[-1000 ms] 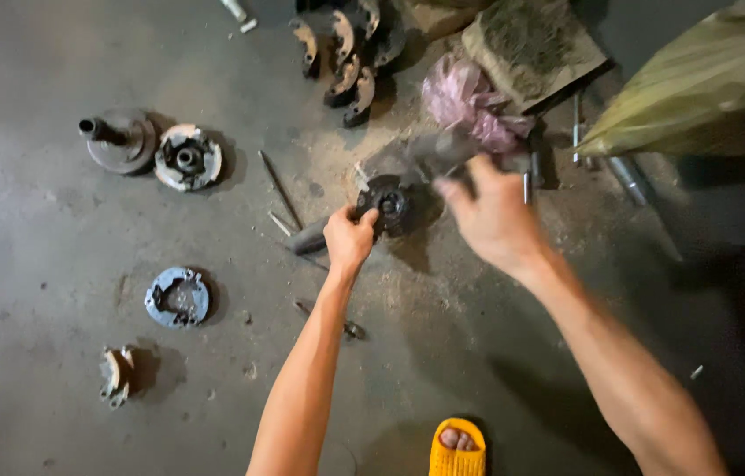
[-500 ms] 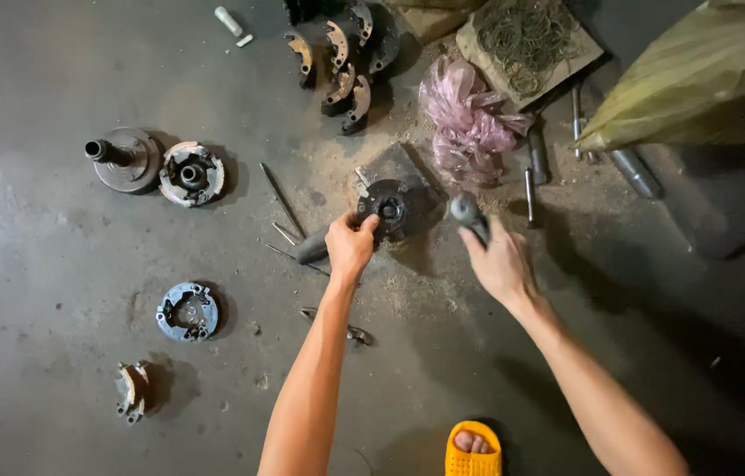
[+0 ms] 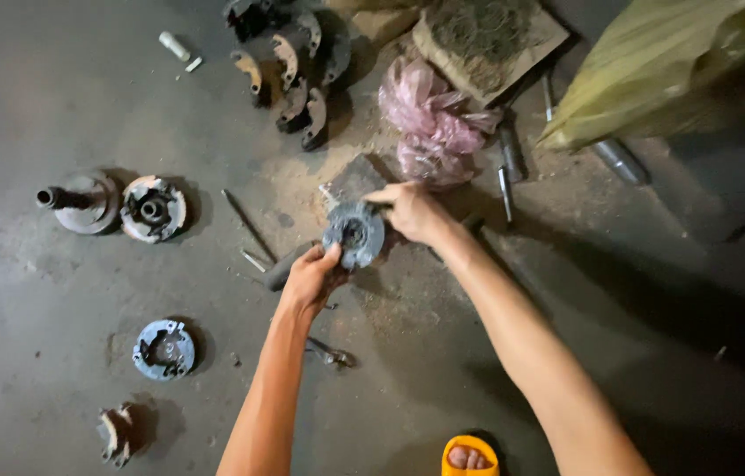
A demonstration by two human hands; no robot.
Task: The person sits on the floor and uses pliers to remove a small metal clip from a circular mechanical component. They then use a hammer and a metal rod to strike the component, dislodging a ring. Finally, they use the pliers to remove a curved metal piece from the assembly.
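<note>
A round dark metal part (image 3: 353, 234) with a hole in its middle stands tilted on the concrete floor. My left hand (image 3: 309, 278) grips its lower left edge. My right hand (image 3: 412, 211) closes over its upper right edge, the fingers curled on the rim. A flat grey block (image 3: 356, 179) lies just behind the part. A dark rod-shaped tool (image 3: 282, 268) lies on the floor beside my left hand.
Left of me lie a shaft hub (image 3: 80, 203), a round plate (image 3: 154, 209), a blue-grey ring (image 3: 163, 349) and a small broken piece (image 3: 115, 433). Curved shoe parts (image 3: 295, 70), a pink plastic bag (image 3: 432, 123), a yellow sack (image 3: 654, 70) and a yellow sandal (image 3: 469, 457) surround me.
My right hand swung above the part, dropped to the floor on its right with a tool handle, and now rests on the part's rim. My left hand stayed on the part.
</note>
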